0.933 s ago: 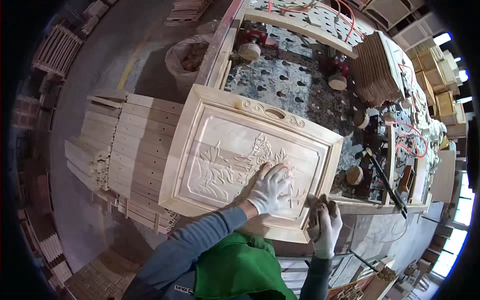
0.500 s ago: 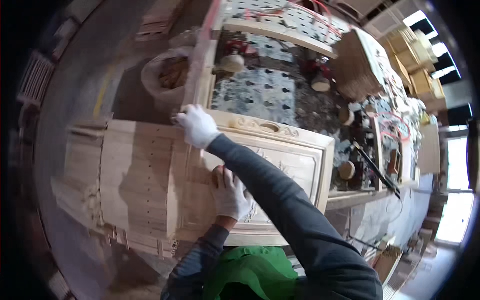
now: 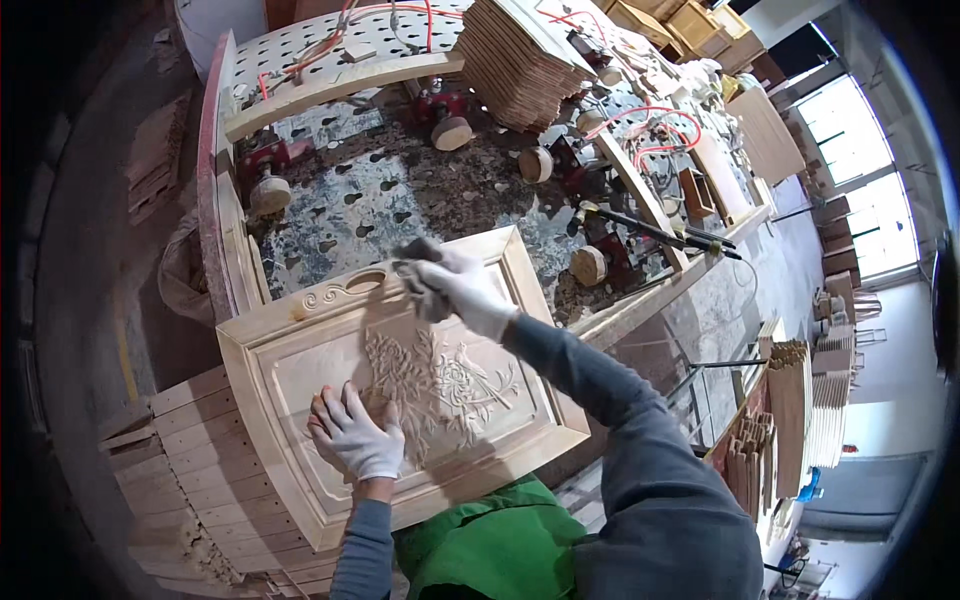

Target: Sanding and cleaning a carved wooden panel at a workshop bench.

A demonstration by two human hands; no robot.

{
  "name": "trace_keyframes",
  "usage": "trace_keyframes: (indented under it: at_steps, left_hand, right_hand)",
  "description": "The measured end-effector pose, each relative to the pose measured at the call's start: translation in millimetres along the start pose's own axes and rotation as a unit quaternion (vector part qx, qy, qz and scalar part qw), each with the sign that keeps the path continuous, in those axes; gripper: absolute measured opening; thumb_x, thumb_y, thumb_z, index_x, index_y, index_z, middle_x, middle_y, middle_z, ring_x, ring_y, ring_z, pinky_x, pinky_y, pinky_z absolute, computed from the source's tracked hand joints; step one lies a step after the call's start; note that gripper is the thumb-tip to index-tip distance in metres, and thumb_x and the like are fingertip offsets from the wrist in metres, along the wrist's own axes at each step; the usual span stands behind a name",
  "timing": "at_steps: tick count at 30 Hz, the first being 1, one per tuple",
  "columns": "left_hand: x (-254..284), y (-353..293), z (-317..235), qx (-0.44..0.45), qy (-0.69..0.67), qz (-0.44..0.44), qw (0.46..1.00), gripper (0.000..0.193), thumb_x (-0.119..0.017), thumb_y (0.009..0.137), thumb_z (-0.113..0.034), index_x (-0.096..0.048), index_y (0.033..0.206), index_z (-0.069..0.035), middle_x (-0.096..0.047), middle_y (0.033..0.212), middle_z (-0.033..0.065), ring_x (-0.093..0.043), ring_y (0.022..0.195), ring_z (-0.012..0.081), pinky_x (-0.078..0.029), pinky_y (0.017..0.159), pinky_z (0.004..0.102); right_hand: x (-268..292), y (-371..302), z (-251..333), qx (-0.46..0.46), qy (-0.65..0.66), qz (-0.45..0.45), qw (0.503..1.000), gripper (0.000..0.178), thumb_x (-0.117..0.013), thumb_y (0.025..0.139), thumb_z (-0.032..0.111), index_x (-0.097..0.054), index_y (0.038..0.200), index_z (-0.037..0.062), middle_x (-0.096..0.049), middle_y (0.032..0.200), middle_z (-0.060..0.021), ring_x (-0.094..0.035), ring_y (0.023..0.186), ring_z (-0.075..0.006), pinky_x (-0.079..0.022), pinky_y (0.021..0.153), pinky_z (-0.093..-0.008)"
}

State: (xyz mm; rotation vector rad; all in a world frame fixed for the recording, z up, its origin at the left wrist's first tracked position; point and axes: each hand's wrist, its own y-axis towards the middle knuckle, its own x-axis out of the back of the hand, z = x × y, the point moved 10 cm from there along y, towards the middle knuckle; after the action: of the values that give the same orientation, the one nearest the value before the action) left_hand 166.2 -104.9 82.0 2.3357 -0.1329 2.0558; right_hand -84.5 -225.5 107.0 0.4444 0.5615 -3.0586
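Note:
A pale wooden cabinet door, with a raised frame and carved flowers and leaves on its panel, lies tilted before me over the bench's near edge. My left hand, in a white glove with bare fingertips, rests flat on the panel left of the carving, fingers spread. In my gloved right hand is a soft dark grey pad, blurred by motion, so its exact kind is unclear. That hand is at the door's far rail, just right of an oval carved recess.
Beyond the door stands a perforated metal bench with red clamps bearing round wooden pads. A stack of thin boards sits at the back. At right lies a black tool with a hose. Drilled wooden boards are stacked at left.
My right hand has moved from the door's far left corner rightward along the far rail. The view has shifted; more of the carving shows. My left hand still rests on the door.

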Motion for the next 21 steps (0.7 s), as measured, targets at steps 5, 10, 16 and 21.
trace_keyframes:
  at_steps: [5, 10, 16, 21]
  left_hand:
    - [7.2, -0.1, -3.3, 0.000, -0.015, -0.019, 1.000, 0.081, -0.074, 0.086, -0.047, -0.047, 0.152, -0.008, -0.036, 0.162, 0.0238, -0.028, 0.154, 0.0435, -0.018, 0.126, 0.0605]
    - [12.8, -2.0, -4.5, 0.006, 0.012, -0.029, 0.999, 0.080, -0.073, 0.085, -0.048, -0.048, 0.151, -0.010, -0.041, 0.159, 0.0236, -0.032, 0.153, 0.0411, -0.020, 0.128, 0.0551]
    - [7.6, -3.4, -0.9, 0.013, 0.006, -0.028, 1.000, 0.081, -0.072, 0.086, -0.052, -0.051, 0.151, -0.010, -0.042, 0.159, 0.0232, -0.033, 0.153, 0.0407, -0.019, 0.128, 0.0537]
    - [6.7, -6.4, 4.0, 0.013, -0.005, -0.063, 0.998, 0.078, -0.073, 0.085, -0.053, -0.054, 0.148, -0.010, -0.044, 0.158, 0.0231, -0.034, 0.151, 0.0416, -0.020, 0.128, 0.0541]
  right_hand:
    - [119.8, -53.3, 29.7, -0.047, 0.087, -0.119, 0.988, 0.034, -0.063, 0.101, 0.006, -0.055, 0.133, 0.0015, -0.070, 0.118, -0.0088, -0.073, 0.097, -0.0168, -0.065, 0.082, -0.0331]
    - [149.4, -52.7, 27.7, -0.072, 0.108, -0.107, 0.986, 0.027, -0.066, 0.100, 0.008, -0.063, 0.126, 0.0021, -0.073, 0.111, -0.0062, -0.074, 0.086, -0.0137, -0.065, 0.076, -0.0308]
    - [155.7, 0.5, 32.1, -0.076, 0.078, -0.074, 0.991, 0.008, -0.068, 0.100, 0.011, -0.067, 0.106, 0.0053, -0.074, 0.092, -0.0040, -0.070, 0.069, -0.0116, -0.058, 0.058, -0.0265]
    - [127.0, 50.6, 49.9, -0.064, 0.075, -0.036, 0.994, 0.017, -0.064, 0.103, 0.010, -0.064, 0.118, 0.0019, -0.074, 0.102, -0.0075, -0.074, 0.081, -0.0156, -0.064, 0.070, -0.0307]
